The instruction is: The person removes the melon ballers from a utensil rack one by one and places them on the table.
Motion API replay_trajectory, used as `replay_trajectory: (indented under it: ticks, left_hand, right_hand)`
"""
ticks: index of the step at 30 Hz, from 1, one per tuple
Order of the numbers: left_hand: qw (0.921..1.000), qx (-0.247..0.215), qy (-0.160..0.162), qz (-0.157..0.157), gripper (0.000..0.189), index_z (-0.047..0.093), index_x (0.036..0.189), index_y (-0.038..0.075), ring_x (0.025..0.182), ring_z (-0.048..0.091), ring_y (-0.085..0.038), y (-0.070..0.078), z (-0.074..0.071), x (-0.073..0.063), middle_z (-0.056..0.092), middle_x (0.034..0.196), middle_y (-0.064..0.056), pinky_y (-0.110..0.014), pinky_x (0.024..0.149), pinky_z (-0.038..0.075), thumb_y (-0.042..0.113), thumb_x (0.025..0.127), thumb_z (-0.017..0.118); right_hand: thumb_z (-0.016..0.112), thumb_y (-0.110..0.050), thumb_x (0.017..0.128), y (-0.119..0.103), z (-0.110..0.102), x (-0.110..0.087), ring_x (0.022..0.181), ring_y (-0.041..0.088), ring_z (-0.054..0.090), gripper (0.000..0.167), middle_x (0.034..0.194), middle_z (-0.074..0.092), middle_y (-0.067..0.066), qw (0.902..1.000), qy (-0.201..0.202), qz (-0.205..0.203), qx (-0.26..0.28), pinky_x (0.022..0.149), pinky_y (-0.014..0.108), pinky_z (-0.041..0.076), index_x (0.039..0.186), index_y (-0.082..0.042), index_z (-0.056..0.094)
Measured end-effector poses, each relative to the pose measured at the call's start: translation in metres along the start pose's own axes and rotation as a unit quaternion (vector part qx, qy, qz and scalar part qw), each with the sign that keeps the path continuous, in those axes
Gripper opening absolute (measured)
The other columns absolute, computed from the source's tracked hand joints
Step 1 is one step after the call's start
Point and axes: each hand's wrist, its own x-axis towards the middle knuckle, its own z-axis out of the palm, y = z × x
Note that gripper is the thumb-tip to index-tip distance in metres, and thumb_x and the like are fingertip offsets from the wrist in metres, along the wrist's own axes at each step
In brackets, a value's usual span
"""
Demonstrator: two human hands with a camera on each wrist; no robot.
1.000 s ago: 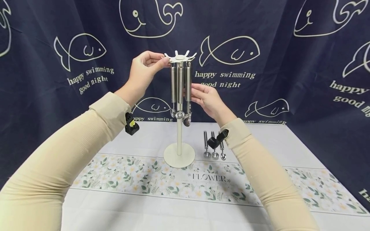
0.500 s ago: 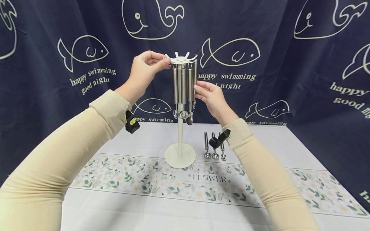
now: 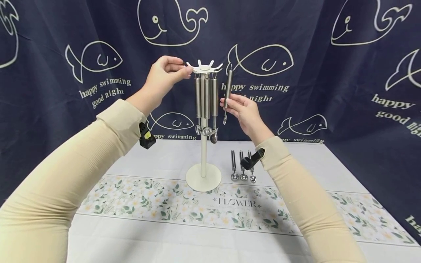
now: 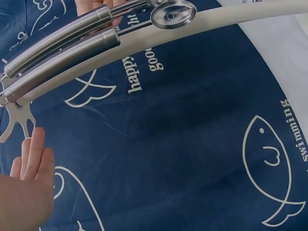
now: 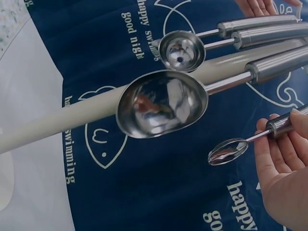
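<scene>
A white utensil stand (image 3: 204, 153) has a ring of hooked prongs at its top. Several steel melon ballers (image 3: 215, 98) hang from it, bowls down; one big oval bowl (image 5: 163, 103) and a smaller round bowl (image 5: 182, 52) show in the right wrist view. My left hand (image 3: 167, 75) pinches a prong at the left of the top, its thumb in front. To the right of the stand, my right hand (image 3: 245, 111) holds a melon baller (image 3: 228, 86) by the lower handle, nearly upright. Its small oval bowl (image 5: 227, 151) points down, apart from the stand.
Three more melon ballers (image 3: 233, 160) lie side by side on the white table (image 3: 151, 157), right of the stand's round base (image 3: 197, 182). A floral runner (image 3: 138, 199) crosses the table. Behind hangs a dark blue curtain (image 3: 210, 22) with fish drawings.
My right hand has moved to the right, bringing the melon baller away from the stand, where it was beside the right prongs. My left hand remains at the stand's top.
</scene>
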Motion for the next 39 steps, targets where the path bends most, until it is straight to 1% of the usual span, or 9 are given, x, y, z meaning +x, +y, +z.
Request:
replay_trajectory:
  ticks: [4, 7, 10, 14, 18, 23, 27, 34, 39]
  left_hand:
    - [0.9998, 0.000, -0.018, -0.011, 0.053, 0.050, 0.134, 0.005, 0.102, 0.065, -0.010, 0.001, 0.000, 0.001, 0.065, 0.104, 0.003, -0.025, 0.104, 0.043, 0.014, 0.087, 0.072]
    - [0.9994, 0.004, -0.031, -0.014, 0.054, 0.051, 0.138, 0.007, 0.116, 0.059, -0.012, 0.002, -0.001, 0.002, 0.062, 0.118, -0.002, -0.025, 0.109, 0.040, 0.014, 0.089, 0.070]
    - [0.9989, 0.012, -0.042, -0.015, 0.053, 0.051, 0.139, 0.008, 0.122, 0.056, -0.013, 0.001, -0.002, 0.003, 0.059, 0.125, -0.005, -0.025, 0.110, 0.038, 0.016, 0.090, 0.069]
    - [0.9978, 0.016, -0.059, -0.026, 0.052, 0.051, 0.140, 0.010, 0.119, 0.055, -0.011, 0.000, -0.004, 0.005, 0.058, 0.122, -0.002, -0.025, 0.111, 0.038, 0.019, 0.092, 0.067]
    - [0.9970, 0.014, -0.069, -0.031, 0.050, 0.052, 0.139, 0.009, 0.116, 0.055, -0.011, -0.002, -0.006, 0.006, 0.060, 0.117, 0.000, -0.025, 0.110, 0.038, 0.020, 0.092, 0.066]
    - [0.9960, 0.011, -0.081, -0.038, 0.051, 0.052, 0.139, 0.009, 0.122, 0.054, -0.012, -0.004, -0.008, 0.005, 0.061, 0.128, -0.005, -0.024, 0.112, 0.037, 0.023, 0.092, 0.067]
    - [0.9958, 0.001, -0.087, -0.029, 0.049, 0.052, 0.138, 0.006, 0.125, 0.056, -0.016, -0.005, -0.009, 0.004, 0.061, 0.133, -0.010, -0.022, 0.110, 0.039, 0.021, 0.094, 0.065]
    - [0.9961, -0.037, -0.076, -0.022, 0.046, 0.056, 0.133, 0.002, 0.117, 0.063, -0.017, -0.007, -0.009, 0.007, 0.066, 0.125, -0.010, -0.021, 0.105, 0.044, 0.016, 0.092, 0.068]
    - [0.9962, -0.054, -0.066, -0.020, 0.043, 0.058, 0.130, -0.001, 0.103, 0.068, -0.012, -0.009, -0.009, 0.009, 0.071, 0.110, -0.004, -0.023, 0.104, 0.046, 0.014, 0.091, 0.069]
  right_hand:
    - [0.060, -0.001, 0.094, 0.003, -0.006, -0.002, 0.093, 0.015, 0.071, 0.038, 0.094, 0.073, 0.003, 0.9999, 0.009, 0.010, -0.009, 0.092, 0.029, 0.055, 0.129, 0.011, 0.053]
    - [0.061, 0.000, 0.093, 0.004, -0.011, -0.002, 0.092, 0.015, 0.071, 0.036, 0.094, 0.073, 0.004, 0.9995, 0.022, 0.022, -0.008, 0.093, 0.030, 0.055, 0.127, 0.010, 0.054]
    - [0.062, 0.001, 0.092, 0.006, -0.016, -0.002, 0.087, 0.015, 0.072, 0.030, 0.092, 0.072, 0.004, 0.9989, 0.036, 0.030, -0.007, 0.089, 0.028, 0.056, 0.121, 0.008, 0.057]
    - [0.063, 0.003, 0.091, 0.009, -0.023, -0.003, 0.082, 0.014, 0.072, 0.020, 0.088, 0.072, 0.003, 0.9985, 0.044, 0.032, -0.008, 0.082, 0.026, 0.058, 0.111, 0.004, 0.060]
    - [0.063, 0.003, 0.091, 0.012, -0.030, -0.003, 0.081, 0.012, 0.071, 0.017, 0.087, 0.070, 0.001, 0.9982, 0.047, 0.033, -0.015, 0.081, 0.025, 0.058, 0.107, 0.001, 0.061]
    - [0.063, 0.001, 0.091, 0.016, -0.038, -0.005, 0.084, 0.010, 0.070, 0.016, 0.088, 0.068, -0.002, 0.9967, 0.053, 0.045, -0.042, 0.084, 0.024, 0.057, 0.106, -0.004, 0.059]
    - [0.064, 0.003, 0.090, 0.018, -0.042, -0.006, 0.082, 0.011, 0.071, 0.015, 0.086, 0.069, -0.002, 0.9965, 0.055, 0.053, -0.035, 0.084, 0.024, 0.057, 0.103, -0.003, 0.059]
    - [0.065, 0.004, 0.089, 0.023, -0.048, -0.008, 0.080, 0.011, 0.071, 0.012, 0.082, 0.070, -0.002, 0.9965, 0.060, 0.049, -0.031, 0.079, 0.023, 0.058, 0.098, -0.004, 0.061]
    - [0.065, 0.005, 0.089, 0.025, -0.054, -0.009, 0.080, 0.011, 0.070, 0.014, 0.082, 0.071, -0.002, 0.9955, 0.068, 0.058, -0.033, 0.080, 0.022, 0.058, 0.100, -0.002, 0.061]
